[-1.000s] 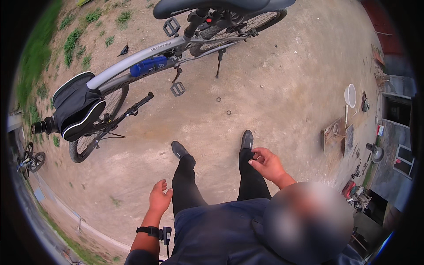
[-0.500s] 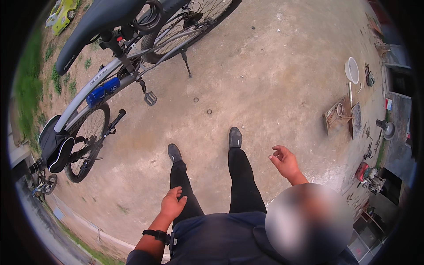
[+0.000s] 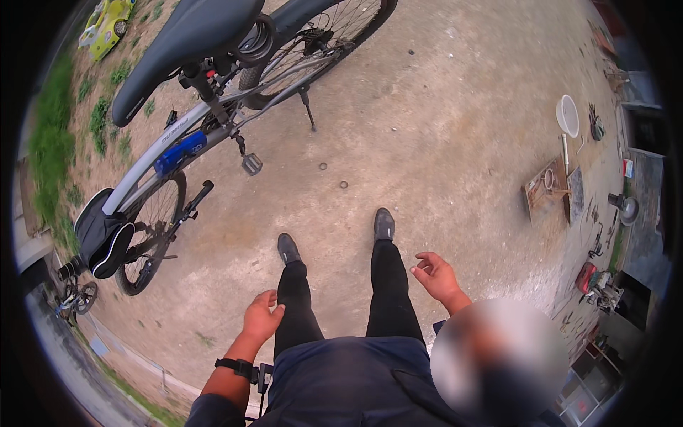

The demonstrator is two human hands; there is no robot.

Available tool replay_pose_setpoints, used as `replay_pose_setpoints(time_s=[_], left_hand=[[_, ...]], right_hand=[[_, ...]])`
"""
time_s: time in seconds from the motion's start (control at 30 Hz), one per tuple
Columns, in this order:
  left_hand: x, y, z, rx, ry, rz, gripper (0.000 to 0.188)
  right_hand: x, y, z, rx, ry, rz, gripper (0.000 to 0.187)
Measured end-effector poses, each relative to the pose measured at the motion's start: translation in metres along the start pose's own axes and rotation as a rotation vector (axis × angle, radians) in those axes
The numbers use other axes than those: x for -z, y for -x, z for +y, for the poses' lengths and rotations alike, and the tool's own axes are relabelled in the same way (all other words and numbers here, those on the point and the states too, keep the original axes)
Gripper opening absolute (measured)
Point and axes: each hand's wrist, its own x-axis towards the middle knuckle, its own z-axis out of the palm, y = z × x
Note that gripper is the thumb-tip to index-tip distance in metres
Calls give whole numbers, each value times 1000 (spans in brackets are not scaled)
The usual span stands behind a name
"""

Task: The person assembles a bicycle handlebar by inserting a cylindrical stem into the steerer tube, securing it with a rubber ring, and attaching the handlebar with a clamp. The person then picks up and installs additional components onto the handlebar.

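Along the far left ran a strip of grass [image 3: 50,142], with a yellow toy car [image 3: 107,25] at its top end. Just inside it stood my bicycle [image 3: 181,146]: silver frame, blue patch on the tube, black saddle [image 3: 188,50] looming close to the camera, a black bag [image 3: 99,235] by the handlebar [image 3: 192,203], kickstand down on the dirt. Between the bicycle and the clutter on the right, bare packed ground [image 3: 427,121] lay open, enough to walk through. My left hand [image 3: 262,318] hung empty beside my left thigh, fingers loosely curled, a black watch [image 3: 238,368] on the wrist, well apart from the bicycle. My right hand [image 3: 435,276] was empty too, palm up, fingers half spread. Far right sat a white bowl [image 3: 567,115]; I could not tell whether anything lay inside. A wooden board [image 3: 548,188] with small tools lay below it.
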Motion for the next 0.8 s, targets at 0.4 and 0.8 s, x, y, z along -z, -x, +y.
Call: replay_pose_setpoints(time_s=[0.4, 0.8], left_hand=[[2, 17, 3, 19, 73, 0, 52], [70, 38, -72, -77, 157, 127, 53]], right_hand=[[6, -16, -25, 71, 10, -8, 40], [-25, 18, -132, 159, 253, 44, 45]])
